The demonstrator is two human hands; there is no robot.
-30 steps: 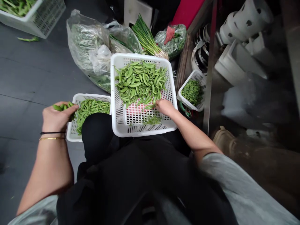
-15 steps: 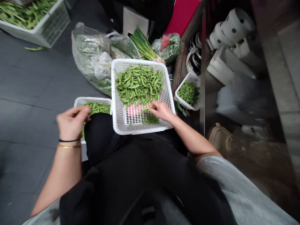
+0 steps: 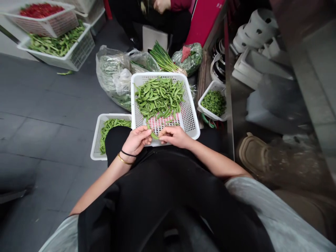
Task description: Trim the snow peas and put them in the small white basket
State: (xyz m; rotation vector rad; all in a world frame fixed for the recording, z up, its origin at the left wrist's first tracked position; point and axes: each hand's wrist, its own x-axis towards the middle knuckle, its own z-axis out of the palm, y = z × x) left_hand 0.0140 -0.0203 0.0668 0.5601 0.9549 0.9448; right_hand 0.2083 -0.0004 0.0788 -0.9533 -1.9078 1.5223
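Observation:
A white plastic basket rests on my lap, with a heap of green pea pods toward its far side. Over its near edge, my left hand and my right hand pinch one pea pod between them. The left fingers grip one end and the right fingers the other. My right hand partly hides the basket's near right floor. Beside my left knee stands a smaller white basket holding more pea pods, partly covered by my leg.
Beyond the lap basket lie a clear bag of greens, a bunch of scallions and another bagged bundle. At right stands a basket of leafy herbs beside a metal shelf edge. Another person's hand shows at the top.
My left hand has come from over the smaller basket to the lap basket and taken hold of the pod. My right hand has drawn the pod nearer to me. The view has shifted.

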